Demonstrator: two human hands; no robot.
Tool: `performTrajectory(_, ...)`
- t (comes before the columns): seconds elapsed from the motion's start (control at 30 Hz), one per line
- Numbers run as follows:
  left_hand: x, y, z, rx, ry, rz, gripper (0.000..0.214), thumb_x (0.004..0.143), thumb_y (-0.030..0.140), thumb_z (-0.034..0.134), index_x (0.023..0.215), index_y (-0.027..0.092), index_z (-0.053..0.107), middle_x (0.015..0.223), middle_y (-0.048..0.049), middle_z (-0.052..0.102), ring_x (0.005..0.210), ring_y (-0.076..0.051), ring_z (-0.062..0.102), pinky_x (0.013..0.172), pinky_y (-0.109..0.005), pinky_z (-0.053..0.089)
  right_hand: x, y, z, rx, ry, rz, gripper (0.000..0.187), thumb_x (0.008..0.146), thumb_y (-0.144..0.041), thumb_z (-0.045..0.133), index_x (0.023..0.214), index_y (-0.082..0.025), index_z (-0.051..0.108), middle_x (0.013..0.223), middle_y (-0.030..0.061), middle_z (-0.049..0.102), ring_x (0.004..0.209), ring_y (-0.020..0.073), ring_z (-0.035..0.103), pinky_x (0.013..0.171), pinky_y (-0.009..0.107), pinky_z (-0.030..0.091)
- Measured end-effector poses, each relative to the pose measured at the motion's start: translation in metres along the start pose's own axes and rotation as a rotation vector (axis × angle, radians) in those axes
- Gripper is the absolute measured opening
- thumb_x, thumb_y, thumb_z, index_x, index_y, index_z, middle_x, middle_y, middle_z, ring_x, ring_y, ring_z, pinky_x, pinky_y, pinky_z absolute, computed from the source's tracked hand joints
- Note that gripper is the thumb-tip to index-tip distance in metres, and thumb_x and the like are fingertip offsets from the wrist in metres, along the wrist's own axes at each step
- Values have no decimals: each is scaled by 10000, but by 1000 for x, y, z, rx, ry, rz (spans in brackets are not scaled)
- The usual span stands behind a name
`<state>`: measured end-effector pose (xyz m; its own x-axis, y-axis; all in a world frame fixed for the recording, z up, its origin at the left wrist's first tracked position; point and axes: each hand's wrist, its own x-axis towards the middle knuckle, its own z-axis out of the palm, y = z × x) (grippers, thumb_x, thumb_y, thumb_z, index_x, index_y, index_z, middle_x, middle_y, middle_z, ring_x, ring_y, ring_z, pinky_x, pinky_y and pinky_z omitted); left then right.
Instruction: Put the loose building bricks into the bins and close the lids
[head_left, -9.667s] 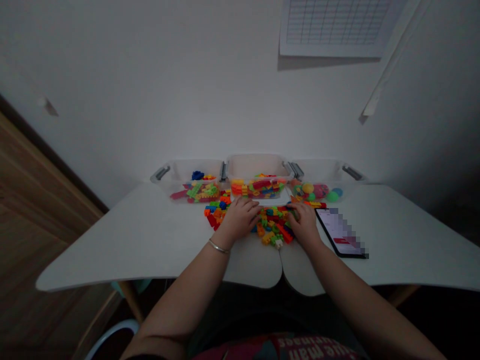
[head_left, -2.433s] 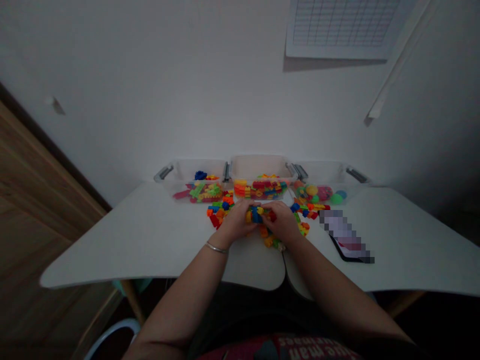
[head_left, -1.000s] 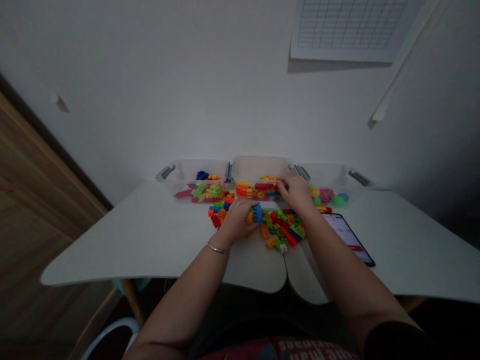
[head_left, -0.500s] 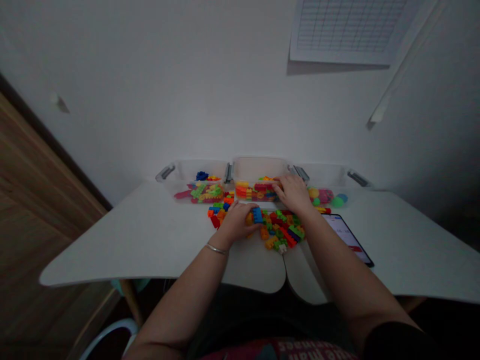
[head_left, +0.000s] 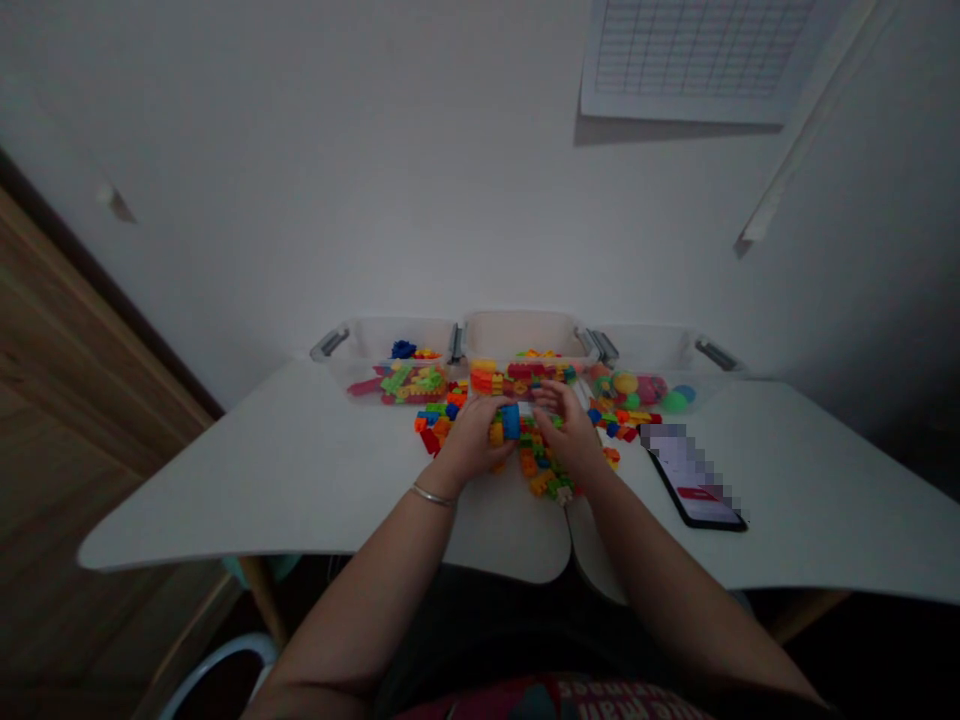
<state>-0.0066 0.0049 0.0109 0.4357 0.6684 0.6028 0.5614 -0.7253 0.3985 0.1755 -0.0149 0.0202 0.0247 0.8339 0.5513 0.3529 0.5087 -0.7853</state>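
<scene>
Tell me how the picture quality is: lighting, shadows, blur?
Head view: dim overall, very dark under the table; shadow along the paper sheet's lower edge; blocky pixels cover part of the phone; loose blocks look soft, fine detail lost.

The left hand [head_left: 474, 437], a silver bangle [head_left: 433, 495] on its wrist, grips blue-and-yellow building bricks [head_left: 511, 421]; the right hand [head_left: 568, 432], fingers parted, is over a loose brick pile [head_left: 541, 485] near the notched front edge of the white table [head_left: 285, 490]; three clear plastic bins [head_left: 521, 328] line the back edge, the rightmost holding coloured balls [head_left: 675, 402]; a smartphone [head_left: 697, 492] lies nearer the right corner.
</scene>
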Motion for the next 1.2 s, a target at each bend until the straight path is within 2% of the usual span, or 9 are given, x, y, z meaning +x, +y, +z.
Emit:
performTrajectory(0.13,0,-1,1,-61,-3,31,508,739,201,702,1217,194,529,1208,-110,614,1137,-257,570,995,-447,461,-10,2,10,83,-116,78,393,813,-338,598,1184,-245,510,1204,93,630,1095,215,615,967,420,490)
performTrajectory(0.4,0,-1,-2,-41,-15,108,527,756,267,727,1241,224,527,1226,-99,611,1151,-255,557,1006,-448,441,-10,9,18,291,-119,203,277,794,-390,573,1038,-265,536,1051,46,682,1003,198,656,869,369,534)
performTrajectory(0.53,1,1,-3,-23,48,104,493,763,302,722,1213,213,543,1215,-106,603,1155,-256,545,1016,-452,427,-10,11,16,308,-121,247,266,781,-386,577,1014,-264,537,975,36,699,937,193,669,836,363,542)
performTrajectory(0.63,2,1,-1,-23,92,95,479,763,279,715,1201,196,538,1191,-108,611,1142,-252,549,1018,-449,426,-9,12,14,320,-110,250,254,758,-402,599,960,-257,546,961,34,689,939,196,664,824,362,544)
performTrajectory(0.73,2,-1,0,-16,82,76,491,761,253,707,1213,200,523,1198,-106,606,1146,-253,550,1020,-447,427,-8,14,13,347,-98,254,253,729,-408,633,908,-253,544,927,24,677,905,190,662,802,351,548)
performTrajectory(0.93,1,-4,4,-7,82,56,484,748,241,713,1191,201,523,1169,-107,611,1117,-262,568,987,-448,448,-10,12,12,416,-144,279,289,693,-356,674,925,-258,533,901,12,684,865,182,666,786,355,551)
performTrajectory(1.07,1,-6,6,3,70,29,469,769,259,695,1203,206,525,1177,-106,611,1115,-261,570,978,-448,452,-7,13,10,381,-147,295,285,708,-375,655,932,-254,527,898,20,679,853,188,663,754,350,553)
performTrajectory(1.13,1,-7,6,14,60,6,490,781,242,679,1239,207,506,1209,-107,600,1136,-261,559,986,-454,449,-2,13,5,342,-111,267,281,725,-396,634,939,-248,528,909,30,675,851,191,656,742,348,550)
performTrajectory(1.2,0,-8,6,31,48,-18,512,786,210,664,1266,203,488,1238,-106,588,1165,-259,542,999,-453,444,8,11,-4,265,-14,191,279,745,-405,609,958,-237,545,942,46,672,871,200,647,755,354,544)
